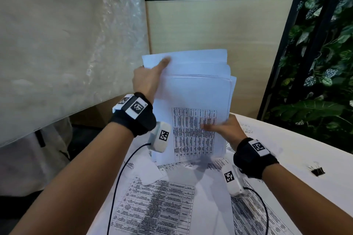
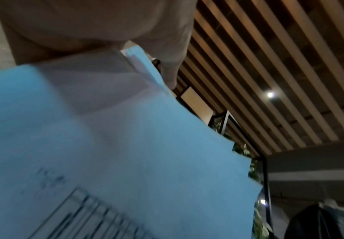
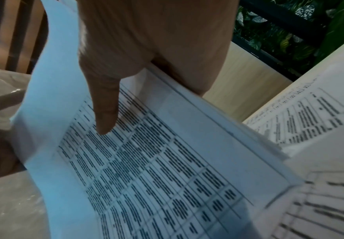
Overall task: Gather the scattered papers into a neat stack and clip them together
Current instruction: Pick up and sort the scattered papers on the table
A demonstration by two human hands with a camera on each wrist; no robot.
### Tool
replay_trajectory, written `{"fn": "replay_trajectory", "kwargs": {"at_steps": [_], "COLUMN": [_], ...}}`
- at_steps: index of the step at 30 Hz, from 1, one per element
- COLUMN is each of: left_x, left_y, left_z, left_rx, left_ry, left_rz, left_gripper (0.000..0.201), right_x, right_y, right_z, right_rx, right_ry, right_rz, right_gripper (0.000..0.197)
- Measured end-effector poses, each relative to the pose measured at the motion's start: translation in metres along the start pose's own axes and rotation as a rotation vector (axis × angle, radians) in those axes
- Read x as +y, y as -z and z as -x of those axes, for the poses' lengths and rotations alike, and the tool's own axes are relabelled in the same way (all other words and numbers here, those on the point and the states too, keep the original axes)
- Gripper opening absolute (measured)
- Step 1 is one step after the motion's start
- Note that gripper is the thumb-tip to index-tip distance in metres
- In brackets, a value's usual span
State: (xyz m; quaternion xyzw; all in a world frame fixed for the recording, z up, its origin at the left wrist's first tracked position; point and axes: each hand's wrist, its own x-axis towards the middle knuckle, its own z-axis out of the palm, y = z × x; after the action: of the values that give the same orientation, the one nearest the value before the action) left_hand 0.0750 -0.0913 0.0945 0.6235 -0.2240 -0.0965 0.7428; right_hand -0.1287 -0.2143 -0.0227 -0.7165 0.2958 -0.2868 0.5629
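Observation:
A stack of white printed papers (image 1: 193, 89) stands upright on its lower edge over the table, its sheets uneven at the top. My left hand (image 1: 150, 76) grips the stack's upper left edge, thumb across the front sheet. My right hand (image 1: 221, 127) holds the right edge lower down, thumb on the printed table; in the right wrist view that thumb (image 3: 105, 103) presses the front sheet (image 3: 157, 161). The left wrist view shows the paper (image 2: 126, 153) close up under my left hand (image 2: 97, 29). A black binder clip (image 1: 317, 170) lies on the table at the right.
More printed sheets (image 1: 158, 204) lie spread on the white table (image 1: 305, 150) beneath the stack. A wooden partition (image 1: 219, 25) stands behind, a plastic-wrapped panel (image 1: 66, 34) at the left, and leafy plants (image 1: 324, 63) at the right. Cables run from the wrist cameras.

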Motion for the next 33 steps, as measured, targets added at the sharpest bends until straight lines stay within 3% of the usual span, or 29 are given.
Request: {"fn": "replay_trajectory", "kwargs": {"at_steps": [1,3,5,7,9,11,13,16,18,21,23,25,28,29,31,32,33], "left_x": [-0.004,-0.013,-0.012,-0.003,0.006,0.007,0.001,-0.009,0.0,0.029,0.046,0.043,0.018,0.009,-0.013,-0.024,-0.032], "left_y": [-0.003,-0.008,-0.009,-0.009,-0.006,-0.005,-0.004,0.001,0.007,0.019,0.024,0.03,0.046,0.053,0.066,0.07,0.072], "left_z": [0.003,0.006,0.007,0.001,-0.007,-0.008,-0.002,-0.001,0.0,0.007,0.011,0.008,0.007,0.01,0.014,0.017,0.022], "left_rx": [0.023,0.065,0.055,0.029,0.03,0.019,-0.027,-0.105,-0.221,-0.442,-0.548,-0.566,-0.533,-0.515,-0.456,-0.433,-0.434], "left_ry": [-0.01,-0.012,-0.018,-0.008,0.019,-0.001,0.004,-0.027,-0.128,-0.336,-0.408,-0.47,-0.508,-0.476,-0.376,-0.321,-0.282], "left_rz": [-0.053,-0.118,-0.085,-0.02,0.009,-0.058,-0.173,-0.246,-0.304,-0.603,-0.827,-1.0,-0.781,-0.629,-0.319,-0.199,-0.114], "left_gripper": [0.052,0.042,0.039,0.05,0.061,0.039,0.025,0.028,0.034,0.039,0.031,0.032,0.05,0.047,0.012,0.01,0.02], "right_x": [0.004,0.005,0.005,0.011,0.029,0.035,0.025,0.015,0.012,-0.012,-0.034,-0.056,-0.082,-0.085,-0.081,-0.077,-0.072], "right_y": [0.0,0.0,0.003,0.006,0.009,0.01,0.006,0.0,0.001,0.008,0.014,0.02,0.036,0.043,0.054,0.058,0.059], "right_z": [0.0,0.002,0.0,-0.005,-0.018,-0.019,-0.006,0.005,0.001,-0.002,-0.005,-0.007,-0.011,-0.013,-0.015,-0.016,-0.018], "right_rx": [-0.014,-0.003,0.009,0.024,0.048,0.029,-0.001,0.04,0.13,0.174,0.189,0.219,0.229,0.289,0.41,0.372,0.274], "right_ry": [0.01,0.036,0.035,-0.001,-0.022,-0.035,-0.021,0.061,0.109,0.153,0.272,0.394,0.511,0.494,0.402,0.335,0.269], "right_rz": [0.003,-0.011,0.031,0.056,0.039,0.038,0.011,0.021,0.072,0.199,0.375,0.562,0.553,0.466,0.265,0.1,-0.073], "right_gripper": [0.045,0.071,0.07,0.069,0.094,0.103,0.074,0.028,0.022,0.014,0.018,0.027,0.033,0.036,0.058,0.075,0.088]}}
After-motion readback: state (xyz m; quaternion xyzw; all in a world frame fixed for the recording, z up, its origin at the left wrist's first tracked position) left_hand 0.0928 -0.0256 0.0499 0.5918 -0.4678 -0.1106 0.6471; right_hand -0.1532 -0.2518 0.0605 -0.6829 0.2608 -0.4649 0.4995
